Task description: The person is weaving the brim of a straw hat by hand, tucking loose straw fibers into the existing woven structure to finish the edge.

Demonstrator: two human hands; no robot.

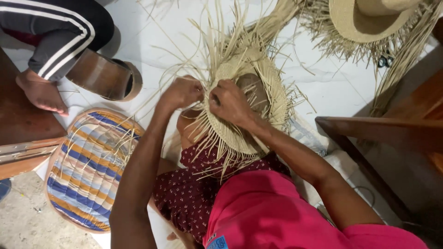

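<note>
1. Straw hat [258, 110], half-woven, on the person's lap: likely light, springy, its loose strands brittle; best held at the woven brim.
2. Left hand [182, 92] and right hand [230, 102] both pinch strands at its edge.
3. Striped cushion [87, 170] lies on the floor nearby.

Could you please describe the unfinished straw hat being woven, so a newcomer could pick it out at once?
Start at the white floor and find the person's two hands in the middle. The unfinished straw hat sits under the left hand and right hand, long loose strands bristling from its edge. Unlike the shaped hat at top right, it is being held.
</note>
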